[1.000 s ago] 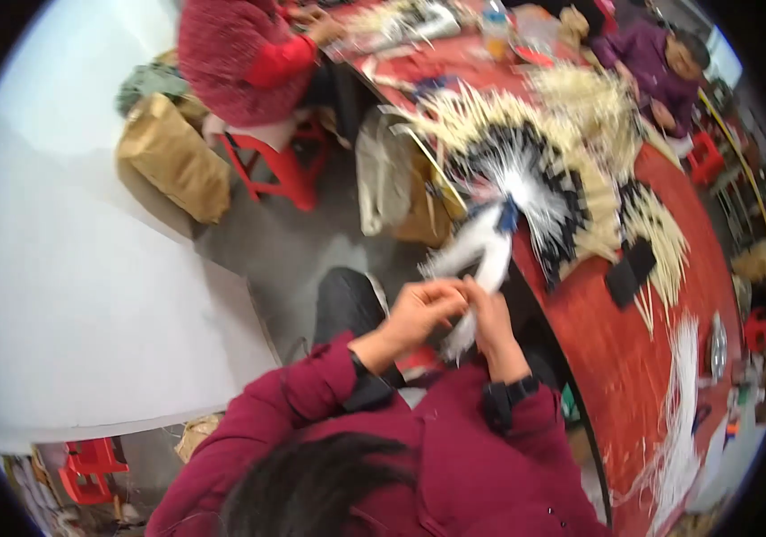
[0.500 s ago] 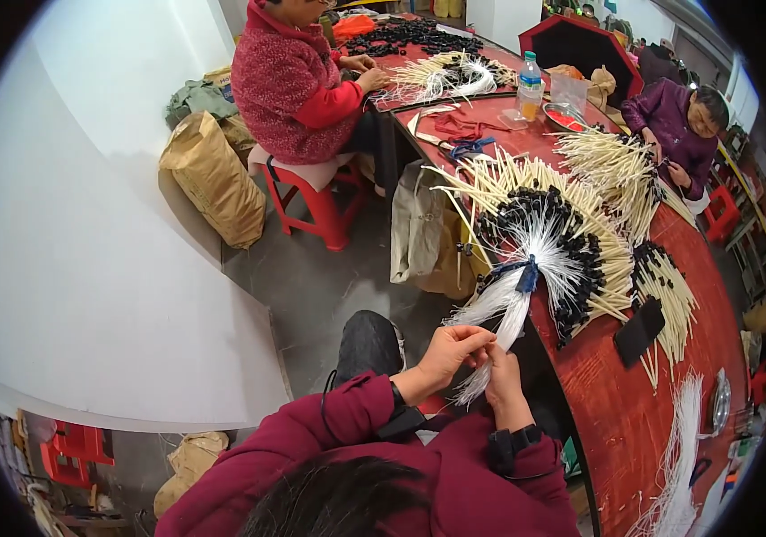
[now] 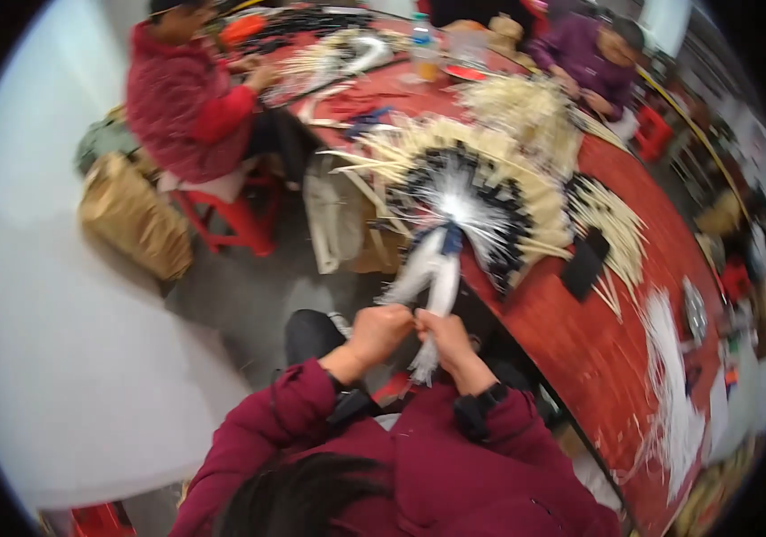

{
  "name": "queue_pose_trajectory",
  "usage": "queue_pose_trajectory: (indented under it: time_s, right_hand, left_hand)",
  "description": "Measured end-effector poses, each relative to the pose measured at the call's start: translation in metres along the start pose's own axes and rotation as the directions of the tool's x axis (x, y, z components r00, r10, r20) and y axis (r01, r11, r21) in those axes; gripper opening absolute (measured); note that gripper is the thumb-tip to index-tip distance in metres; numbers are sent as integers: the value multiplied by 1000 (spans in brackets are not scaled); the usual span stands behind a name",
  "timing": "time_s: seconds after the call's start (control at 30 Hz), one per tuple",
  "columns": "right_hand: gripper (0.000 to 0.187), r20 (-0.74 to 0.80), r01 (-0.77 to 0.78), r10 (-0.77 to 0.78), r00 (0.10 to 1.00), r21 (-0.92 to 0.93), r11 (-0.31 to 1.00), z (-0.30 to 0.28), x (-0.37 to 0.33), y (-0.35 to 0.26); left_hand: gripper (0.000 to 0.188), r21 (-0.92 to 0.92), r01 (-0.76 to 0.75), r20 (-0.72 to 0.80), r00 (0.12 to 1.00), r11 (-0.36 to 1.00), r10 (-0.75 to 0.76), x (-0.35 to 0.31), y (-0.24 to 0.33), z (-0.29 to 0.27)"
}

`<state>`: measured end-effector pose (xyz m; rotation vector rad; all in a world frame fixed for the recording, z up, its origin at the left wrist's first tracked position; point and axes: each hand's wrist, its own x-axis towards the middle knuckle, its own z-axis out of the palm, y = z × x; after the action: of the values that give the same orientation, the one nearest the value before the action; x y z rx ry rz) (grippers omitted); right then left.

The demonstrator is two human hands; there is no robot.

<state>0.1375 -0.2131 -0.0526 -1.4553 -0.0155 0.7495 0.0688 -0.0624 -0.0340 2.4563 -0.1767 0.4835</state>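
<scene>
A large fan of cream sticks (image 3: 539, 201) with black tips lies at the table's edge. White strands (image 3: 444, 285) run from its middle, are bound by a dark blue cloth tie (image 3: 452, 239), and hang toward me in two tails. My right hand (image 3: 447, 342) is closed around the right tail, whose frayed end sticks out below. My left hand (image 3: 379, 333) is a fist right beside it, knuckles up, near the left tail. What its fingers hold is hidden and blurred.
The red table (image 3: 571, 345) curves along my right, bearing a black phone (image 3: 585, 265), loose white strands (image 3: 669, 394), more stick bundles (image 3: 611, 224) and a bottle (image 3: 422, 46). Two people sit working across it. A brown sack (image 3: 136, 215) and red stool (image 3: 244, 219) stand at the left.
The view has swung, shifting the scene left and up. My left hand has gone from a fingertip pinch against the right hand to a fist slightly apart from it.
</scene>
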Motion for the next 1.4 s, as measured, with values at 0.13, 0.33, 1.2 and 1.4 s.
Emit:
queue_pose_trajectory:
  time_s: [0.13, 0.33, 1.2, 1.4]
  right_hand:
    - [30, -10, -9, 9, 1000, 31, 999, 3, -4, -5]
    - [32, 32, 21, -23, 999, 50, 999, -2, -7, -8]
    - [30, 34, 48, -46, 998, -48, 998, -5, -4, -18]
    - [28, 78, 63, -58, 995, -59, 996, -5, -7, -17]
  left_hand:
    - [5, -25, -53, 51, 997, 998, 54, 8, -1, -8]
    - [7, -492, 354, 128, 933, 795, -336, 2, 6, 9]
    - [16, -808, 575, 515, 586, -127, -625, -8, 3, 0]
    - [19, -771, 579, 607, 542, -265, -582, -20, 7, -10]
